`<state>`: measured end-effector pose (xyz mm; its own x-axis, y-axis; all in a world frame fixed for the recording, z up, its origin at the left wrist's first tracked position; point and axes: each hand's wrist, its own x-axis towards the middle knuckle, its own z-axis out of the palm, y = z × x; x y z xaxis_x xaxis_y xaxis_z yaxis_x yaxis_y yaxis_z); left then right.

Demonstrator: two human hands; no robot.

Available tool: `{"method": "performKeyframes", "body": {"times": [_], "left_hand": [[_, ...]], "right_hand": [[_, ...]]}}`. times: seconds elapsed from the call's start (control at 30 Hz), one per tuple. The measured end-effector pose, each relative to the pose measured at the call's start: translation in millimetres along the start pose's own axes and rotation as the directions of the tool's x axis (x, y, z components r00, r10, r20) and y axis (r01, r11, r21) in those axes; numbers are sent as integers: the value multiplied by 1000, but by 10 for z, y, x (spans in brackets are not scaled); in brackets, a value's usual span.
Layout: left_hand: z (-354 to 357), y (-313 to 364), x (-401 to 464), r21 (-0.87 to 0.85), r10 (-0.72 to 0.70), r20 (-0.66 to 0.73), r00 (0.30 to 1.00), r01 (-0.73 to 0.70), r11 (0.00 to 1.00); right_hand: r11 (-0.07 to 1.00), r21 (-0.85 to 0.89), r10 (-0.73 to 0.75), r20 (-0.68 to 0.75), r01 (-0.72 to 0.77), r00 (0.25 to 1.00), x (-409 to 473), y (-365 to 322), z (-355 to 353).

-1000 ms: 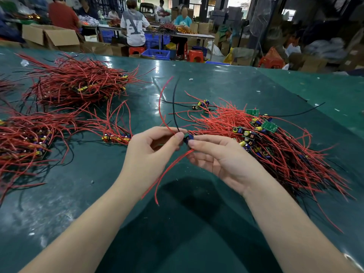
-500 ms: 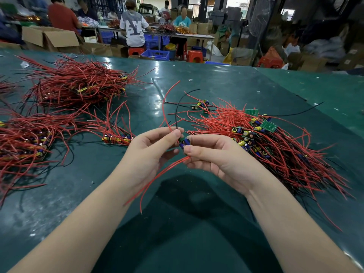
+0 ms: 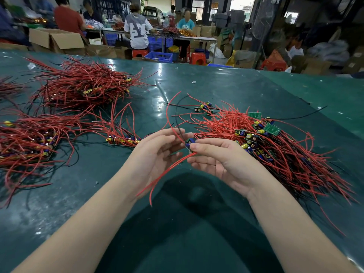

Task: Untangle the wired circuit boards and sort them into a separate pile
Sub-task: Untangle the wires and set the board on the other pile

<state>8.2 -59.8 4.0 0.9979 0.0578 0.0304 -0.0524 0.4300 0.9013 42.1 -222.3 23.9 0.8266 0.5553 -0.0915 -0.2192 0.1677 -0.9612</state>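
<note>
A small board (image 3: 190, 143) is pinched by the right hand (image 3: 222, 164); its wires are held in the left hand's (image 3: 157, 154) curled fingers (image 3: 173, 134). The wires should be drawn straight, then the board laid left of the tangle (image 3: 275, 150).

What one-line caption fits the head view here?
Both hands, left hand and right hand, pinch one small circuit board with red wires above a green table, between wire piles.
</note>
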Motion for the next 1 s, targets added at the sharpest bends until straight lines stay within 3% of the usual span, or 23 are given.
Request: {"method": "performKeyframes", "body": {"times": [0.17,0.5,0.7,1.0], "left_hand": [[10,4,-38,78,61,8,998,-62,995],[57,21,-72,30,145,-16,989,-144,989],[65,19,-80,118,216,-127,968,-201,972],[75,49,-94,63,230,-194,953,-222,973]], "right_hand": [[1000,-2,18,2,-18,1000,-3,9,-3],[999,-9,37,52,-37,998,-19,-4,-8],[999,-13,37,35,-36,999,-18,1,-20],[999,-22,29,37,-28,999,-23,-11,-32]]}}
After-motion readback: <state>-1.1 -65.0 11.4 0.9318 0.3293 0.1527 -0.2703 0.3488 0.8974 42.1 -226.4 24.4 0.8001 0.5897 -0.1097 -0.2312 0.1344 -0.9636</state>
